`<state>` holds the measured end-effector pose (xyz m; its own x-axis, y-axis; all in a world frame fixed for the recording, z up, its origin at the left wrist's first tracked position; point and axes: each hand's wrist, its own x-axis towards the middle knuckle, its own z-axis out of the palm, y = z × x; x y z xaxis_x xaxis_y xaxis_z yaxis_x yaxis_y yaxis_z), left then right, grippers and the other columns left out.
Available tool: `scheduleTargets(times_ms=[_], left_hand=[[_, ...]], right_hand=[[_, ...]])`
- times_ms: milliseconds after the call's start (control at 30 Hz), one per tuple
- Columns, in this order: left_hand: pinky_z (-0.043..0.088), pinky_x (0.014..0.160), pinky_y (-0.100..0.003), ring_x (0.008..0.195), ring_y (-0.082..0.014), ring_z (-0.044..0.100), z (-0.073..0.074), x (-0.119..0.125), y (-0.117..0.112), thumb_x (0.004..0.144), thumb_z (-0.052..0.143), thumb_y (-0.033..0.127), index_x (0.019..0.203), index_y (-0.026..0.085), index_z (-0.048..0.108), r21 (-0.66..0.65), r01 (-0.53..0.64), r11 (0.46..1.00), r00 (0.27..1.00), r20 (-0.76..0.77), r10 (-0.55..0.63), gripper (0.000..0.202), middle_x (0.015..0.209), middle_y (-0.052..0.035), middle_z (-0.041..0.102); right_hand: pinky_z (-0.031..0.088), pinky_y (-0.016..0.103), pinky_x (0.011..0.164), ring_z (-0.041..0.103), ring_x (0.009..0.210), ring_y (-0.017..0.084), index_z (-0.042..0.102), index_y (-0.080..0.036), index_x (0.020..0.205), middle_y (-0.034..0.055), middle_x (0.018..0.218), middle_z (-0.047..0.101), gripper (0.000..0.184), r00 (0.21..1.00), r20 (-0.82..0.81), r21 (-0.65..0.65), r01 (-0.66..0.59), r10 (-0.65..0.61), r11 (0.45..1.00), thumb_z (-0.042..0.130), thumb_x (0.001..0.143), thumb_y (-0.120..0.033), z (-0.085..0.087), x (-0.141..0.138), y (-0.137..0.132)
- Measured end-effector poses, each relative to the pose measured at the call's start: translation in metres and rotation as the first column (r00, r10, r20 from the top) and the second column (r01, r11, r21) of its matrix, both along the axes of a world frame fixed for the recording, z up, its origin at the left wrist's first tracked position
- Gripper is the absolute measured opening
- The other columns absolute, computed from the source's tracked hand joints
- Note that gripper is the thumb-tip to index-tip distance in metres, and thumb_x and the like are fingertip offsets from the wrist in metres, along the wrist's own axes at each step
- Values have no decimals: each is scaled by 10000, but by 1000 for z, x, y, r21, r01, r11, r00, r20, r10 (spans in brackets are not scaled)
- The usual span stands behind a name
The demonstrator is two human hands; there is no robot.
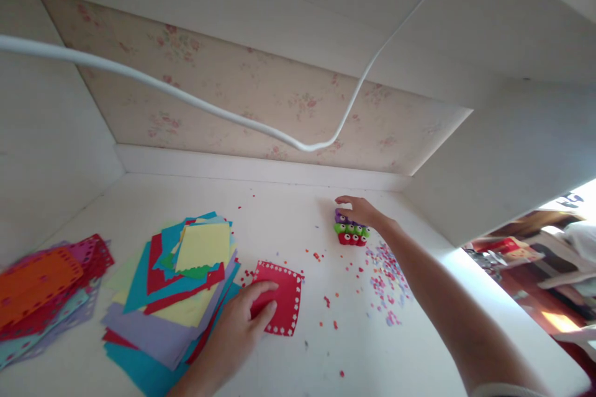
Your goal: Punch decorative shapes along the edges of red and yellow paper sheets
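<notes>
My left hand (246, 316) lies at the left edge of a red paper sheet (285, 301), thumb and forefinger on top of it, gripping that side. White flower-shaped holes run along the sheet's borders. Farther back on the right, my right hand (361, 209) is over a block of small craft punches (352, 229), stacked in purple, green and red rows with white round spots. Its fingers are apart and curve over the purple row, partly covering it. Whether they touch a punch, I cannot tell.
Left of my left hand is a pile of coloured paper (205, 245). At the far left lie punched sheets (41, 279) in orange, red and blue. Tiny paper cut-outs (388, 276) are scattered near my right forearm. A white cable (223, 113) hangs across the front.
</notes>
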<state>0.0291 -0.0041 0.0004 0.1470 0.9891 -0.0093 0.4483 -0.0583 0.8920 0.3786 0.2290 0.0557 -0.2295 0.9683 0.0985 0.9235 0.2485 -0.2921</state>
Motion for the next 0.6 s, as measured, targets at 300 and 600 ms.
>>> scheduleTargets(times_ms=[300,600], left_hand=[[461,1039,-414,1159,-237,622,0,0,1,887,533,389,1153,238,669,-19,23,1000,1000,-18,-24,335,1215,-55,692],[472,1027,-395,1147,-236,629,-2,0,1,876,555,382,1145,234,670,9,36,999,999,16,-36,328,1209,-61,693]], right_hand=[[427,261,731,629,758,189,641,-193,574,64,771,698,284,998,30,162,48,-54,986,488,811,-226,17,4,-43],[496,323,821,655,943,217,619,-198,551,66,1150,682,297,988,-149,218,65,-32,974,480,809,-243,15,13,-128]])
